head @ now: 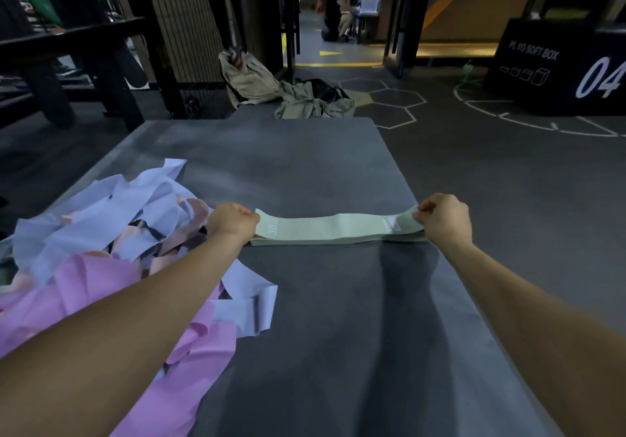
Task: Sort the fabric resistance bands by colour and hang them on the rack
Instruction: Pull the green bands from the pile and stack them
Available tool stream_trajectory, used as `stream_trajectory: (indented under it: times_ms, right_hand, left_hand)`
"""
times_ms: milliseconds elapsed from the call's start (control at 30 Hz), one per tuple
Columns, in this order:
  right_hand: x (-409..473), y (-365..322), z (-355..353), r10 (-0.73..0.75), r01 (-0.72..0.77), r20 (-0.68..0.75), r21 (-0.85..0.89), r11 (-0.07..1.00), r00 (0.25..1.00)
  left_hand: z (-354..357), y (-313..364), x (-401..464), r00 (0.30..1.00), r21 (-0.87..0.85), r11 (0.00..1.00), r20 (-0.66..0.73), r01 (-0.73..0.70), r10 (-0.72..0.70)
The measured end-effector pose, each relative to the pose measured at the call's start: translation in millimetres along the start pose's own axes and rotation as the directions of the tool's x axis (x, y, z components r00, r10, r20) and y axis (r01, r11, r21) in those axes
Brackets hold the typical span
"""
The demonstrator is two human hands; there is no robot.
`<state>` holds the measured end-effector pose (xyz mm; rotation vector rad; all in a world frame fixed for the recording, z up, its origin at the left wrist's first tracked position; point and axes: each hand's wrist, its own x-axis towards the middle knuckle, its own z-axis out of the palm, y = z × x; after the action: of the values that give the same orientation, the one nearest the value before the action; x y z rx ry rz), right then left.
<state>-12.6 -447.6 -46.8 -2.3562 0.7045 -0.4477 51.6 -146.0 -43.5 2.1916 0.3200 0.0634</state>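
Green band [333, 226] lies crosswise atop green stack on worktop [305, 165], left hand [233, 221] and right hand [443, 216] pinching opposite ends; unsorted pile [111, 233] nearer left.

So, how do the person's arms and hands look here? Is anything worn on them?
Both forearms are bare up to the frame edge: no sleeves show. The left hand and the right hand have no gloves. I see no watch, bracelet or ring on the visible parts, and no markings.

We are in a gym. We see a black plyo soft box [555, 64], hexagons and lines painted on the rubber floor [491, 152], and a heap of resistance bands [111, 233].
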Motion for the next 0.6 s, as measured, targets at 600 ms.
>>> stream_trajectory:
  times_ms: [600]
  right_hand:
    - [-8,-54,43,-0.397,0.608,0.618,-0.170,0.776,0.679]
  left_hand:
    - [-9,-3,25,0.775,0.417,0.691,0.530,-0.591,0.343]
